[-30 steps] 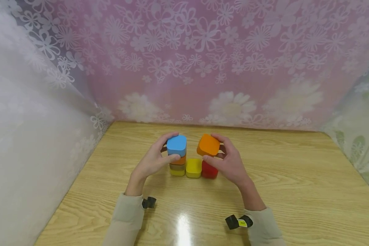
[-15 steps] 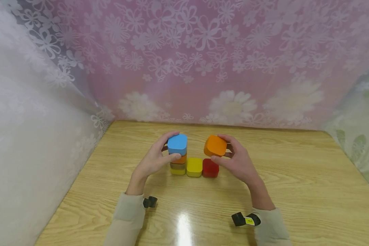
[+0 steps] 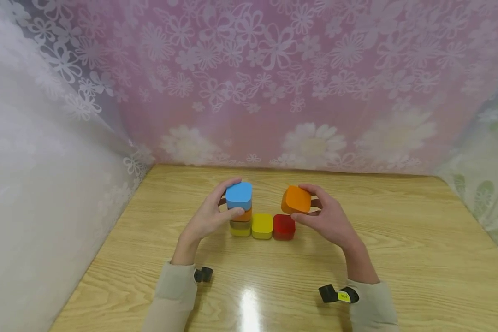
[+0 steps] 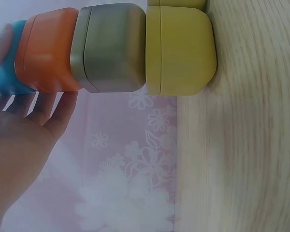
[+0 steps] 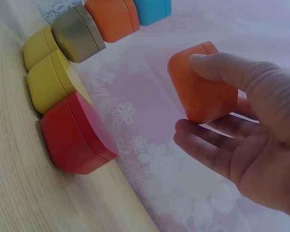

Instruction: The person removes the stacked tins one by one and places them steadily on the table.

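A stack of small rounded-square lidded boxes rises from the table: a yellow box (image 4: pixel 186 53) at the bottom, then a gold-brown box (image 4: pixel 113 48), an orange box (image 4: pixel 48 50) and a blue box (image 3: pixel 239 195) on top. My left hand (image 3: pixel 209 214) grips the blue box, its thumb in front and fingers behind, reaching down beside the orange one. A second yellow box (image 3: pixel 262 226) stands to the right of the stack, followed by a red box (image 3: pixel 284 227). Above and right of the red box, my right hand (image 3: pixel 329 219) holds another orange box (image 5: pixel 203 87), tilted, between thumb and fingers.
The wood-grain table (image 3: pixel 398 240) reaches back to a pink floral curtain (image 3: pixel 249 92). A pale curtain (image 3: pixel 58 184) hangs along the left side, and another with leaf prints (image 3: pixel 483 198) along the right.
My right hand has carried its orange box rightward and slightly down, uncovering the red box more. My left hand and the stack have stayed where they were.
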The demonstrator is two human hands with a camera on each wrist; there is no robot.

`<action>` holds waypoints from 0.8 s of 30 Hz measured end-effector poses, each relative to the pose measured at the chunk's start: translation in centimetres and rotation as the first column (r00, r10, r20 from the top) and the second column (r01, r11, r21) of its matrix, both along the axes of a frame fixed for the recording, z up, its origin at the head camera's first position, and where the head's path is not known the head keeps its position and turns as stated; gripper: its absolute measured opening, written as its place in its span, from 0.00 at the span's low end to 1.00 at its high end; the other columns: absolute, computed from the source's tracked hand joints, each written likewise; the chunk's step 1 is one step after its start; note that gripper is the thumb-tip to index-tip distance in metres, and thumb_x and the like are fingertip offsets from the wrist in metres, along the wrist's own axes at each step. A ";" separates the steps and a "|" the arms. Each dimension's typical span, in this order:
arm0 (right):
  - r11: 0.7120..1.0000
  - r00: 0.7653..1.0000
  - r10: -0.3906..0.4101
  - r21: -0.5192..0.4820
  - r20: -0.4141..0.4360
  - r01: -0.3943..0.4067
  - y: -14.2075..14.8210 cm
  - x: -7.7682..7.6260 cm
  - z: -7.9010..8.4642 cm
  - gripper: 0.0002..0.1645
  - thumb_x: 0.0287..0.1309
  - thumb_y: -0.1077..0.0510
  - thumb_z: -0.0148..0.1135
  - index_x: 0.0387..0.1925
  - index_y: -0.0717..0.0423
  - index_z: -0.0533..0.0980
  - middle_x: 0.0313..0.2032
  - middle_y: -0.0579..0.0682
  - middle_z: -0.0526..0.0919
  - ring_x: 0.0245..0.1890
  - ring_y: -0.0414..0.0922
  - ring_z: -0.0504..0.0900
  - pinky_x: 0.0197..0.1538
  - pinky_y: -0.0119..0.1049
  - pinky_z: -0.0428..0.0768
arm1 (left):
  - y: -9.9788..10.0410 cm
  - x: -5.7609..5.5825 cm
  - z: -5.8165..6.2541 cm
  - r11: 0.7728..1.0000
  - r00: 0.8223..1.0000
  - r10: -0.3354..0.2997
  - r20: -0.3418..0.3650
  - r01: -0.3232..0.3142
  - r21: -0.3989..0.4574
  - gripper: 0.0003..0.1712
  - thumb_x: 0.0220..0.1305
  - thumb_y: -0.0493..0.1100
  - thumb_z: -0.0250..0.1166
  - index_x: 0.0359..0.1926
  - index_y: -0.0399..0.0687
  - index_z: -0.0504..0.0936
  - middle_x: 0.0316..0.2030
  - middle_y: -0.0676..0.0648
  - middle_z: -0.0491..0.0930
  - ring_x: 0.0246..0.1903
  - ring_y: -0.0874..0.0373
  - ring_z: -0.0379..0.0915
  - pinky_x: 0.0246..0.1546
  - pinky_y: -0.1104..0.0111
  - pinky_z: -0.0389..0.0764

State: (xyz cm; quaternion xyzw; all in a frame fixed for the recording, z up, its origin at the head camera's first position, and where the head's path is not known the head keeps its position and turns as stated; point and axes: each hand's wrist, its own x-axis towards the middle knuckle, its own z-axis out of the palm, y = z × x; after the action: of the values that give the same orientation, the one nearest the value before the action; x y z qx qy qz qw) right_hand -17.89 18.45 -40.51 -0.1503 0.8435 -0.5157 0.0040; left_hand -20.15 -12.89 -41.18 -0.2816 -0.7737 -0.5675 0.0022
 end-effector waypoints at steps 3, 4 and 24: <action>1.000 1.000 0.000 0.029 -0.004 0.000 0.5 0.0 0.0 0.43 0.56 0.57 0.73 0.70 0.53 0.64 0.62 0.56 0.71 0.50 0.55 0.79 0.48 0.34 0.82 | 0.0 0.0 -0.1 1.000 1.000 0.001 0.003 -0.001 0.000 0.40 0.64 0.38 0.69 0.73 0.48 0.61 0.69 0.44 0.64 0.63 0.46 0.64 0.64 0.45 0.66; 0.999 1.000 0.001 0.038 -0.002 -0.001 0.6 0.0 0.0 0.43 0.56 0.57 0.73 0.70 0.53 0.64 0.62 0.56 0.71 0.50 0.55 0.79 0.48 0.34 0.82 | 0.0 0.0 -0.1 1.000 1.000 0.001 0.004 -0.001 0.000 0.40 0.64 0.38 0.69 0.73 0.48 0.61 0.69 0.44 0.64 0.63 0.46 0.64 0.64 0.45 0.66; 0.985 0.998 0.033 0.166 0.054 -0.042 3.0 0.2 -0.8 0.40 0.55 0.61 0.73 0.65 0.61 0.62 0.61 0.62 0.71 0.53 0.60 0.76 0.49 0.48 0.83 | 0.1 0.1 -0.2 1.000 1.000 -0.002 0.006 0.002 0.012 0.40 0.64 0.37 0.68 0.73 0.54 0.62 0.69 0.44 0.63 0.63 0.45 0.64 0.63 0.44 0.66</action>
State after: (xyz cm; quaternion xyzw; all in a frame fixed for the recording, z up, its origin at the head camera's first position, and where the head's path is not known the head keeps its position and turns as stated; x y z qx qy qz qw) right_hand -17.71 21.43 -41.26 -0.1521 0.8804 -0.4467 0.0479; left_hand -20.10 -12.79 -41.38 -0.2805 -0.7700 -0.5730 0.0009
